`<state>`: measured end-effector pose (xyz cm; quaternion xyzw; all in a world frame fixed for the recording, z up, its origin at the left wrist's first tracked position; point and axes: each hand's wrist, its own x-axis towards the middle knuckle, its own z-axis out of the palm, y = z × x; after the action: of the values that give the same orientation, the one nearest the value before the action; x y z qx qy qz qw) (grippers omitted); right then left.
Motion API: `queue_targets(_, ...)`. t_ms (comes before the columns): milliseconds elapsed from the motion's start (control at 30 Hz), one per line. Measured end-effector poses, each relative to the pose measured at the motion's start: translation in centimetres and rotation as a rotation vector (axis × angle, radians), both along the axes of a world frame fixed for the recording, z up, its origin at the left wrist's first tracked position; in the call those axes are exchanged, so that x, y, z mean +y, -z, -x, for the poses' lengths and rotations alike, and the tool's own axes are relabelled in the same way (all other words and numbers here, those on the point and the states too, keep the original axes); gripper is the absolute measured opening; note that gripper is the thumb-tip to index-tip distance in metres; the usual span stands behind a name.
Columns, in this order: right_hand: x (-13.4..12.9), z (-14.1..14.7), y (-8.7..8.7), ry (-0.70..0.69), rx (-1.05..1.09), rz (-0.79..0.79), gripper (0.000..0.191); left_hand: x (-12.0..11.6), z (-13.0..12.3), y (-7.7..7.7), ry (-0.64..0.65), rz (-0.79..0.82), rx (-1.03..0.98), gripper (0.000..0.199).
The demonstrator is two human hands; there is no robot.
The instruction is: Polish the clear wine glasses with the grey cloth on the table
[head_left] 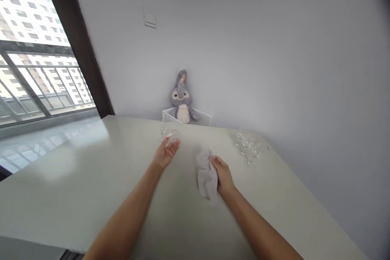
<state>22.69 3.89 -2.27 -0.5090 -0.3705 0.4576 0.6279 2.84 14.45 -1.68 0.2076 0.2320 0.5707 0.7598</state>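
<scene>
My left hand [166, 152] is turned palm up, its thumb and fingers curled at a clear wine glass [174, 134], which looks tilted in its grip. Just behind it, another clear stemmed glass [161, 126] stands on the table. A light grey cloth [207, 176] hangs from my right hand [222, 172], pinched between thumb and fingers and slightly blurred by motion. Farther right, several clear stemmed glasses [248, 144] are grouped close together; their outlines overlap, so single ones are hard to make out.
The pale table [128, 195] reaches to the wall. Beyond its far edge, a grey plush toy [183, 107] sits in a white perforated basket [204, 118]. A wall switch [150, 19] is above, and a large window [33, 57] is at left.
</scene>
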Motion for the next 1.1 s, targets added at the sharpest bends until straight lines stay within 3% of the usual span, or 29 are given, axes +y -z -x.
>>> queue_targets(67, 0.3, -0.3, -1.3, 0.087, 0.232, -0.067, 0.027, -1.9, -2.0, 0.5, 0.112, -0.140, 0.089, 0.029)
queue_targets(133, 0.1, 0.0, -1.8, 0.095, 0.299, -0.139, 0.025, -3.9, -3.9, 0.9, 0.156, -0.226, 0.152, 0.036)
queue_targets(267, -1.0, 1.4, -0.9, -0.108, 0.167, -0.182, 0.033, -6.1, -5.6, 1.3, 0.174, -0.254, 0.242, 0.043)
queue_targets(467, -1.6, 1.4, 0.4, -0.468, 0.065, -0.127, 0.036, -6.3, -5.2, 1.6, 0.181, -0.418, 0.435, 0.049)
queue_targets(633, -0.9, 0.7, 1.9, -0.505, 0.134, -0.040, 0.026, -6.4, -5.3, 2.2, 0.228, -0.551, 0.679, 0.049)
queue_targets(800, -0.6, -0.1, 2.6, -0.423, 0.372, 0.007, 0.032, -6.5, -4.7, 1.1, 0.236, -0.639, 0.703, 0.047)
queue_targets(867, -0.7, -0.1, 2.5, -0.443, 0.312, 0.002, 0.030, -6.4, -4.5, 0.9, 0.246, -0.642, 0.708, 0.048)
queue_targets(967, -1.1, 0.2, 2.4, -0.502, -0.019, -0.035, 0.015, -5.9, -4.2, 1.3, 0.219, -0.562, 0.765, 0.048)
queue_targets(1033, -1.3, 0.6, 2.4, -0.457, -0.273, -0.099, 0.007, -5.5, -4.0, 1.8, 0.237, -0.492, 0.828, 0.046)
queue_targets(1100, -1.3, 0.8, 2.4, -0.388, -0.339, -0.122, 0.007, -5.3, -3.8, 1.9, 0.282, -0.458, 0.846, 0.045)
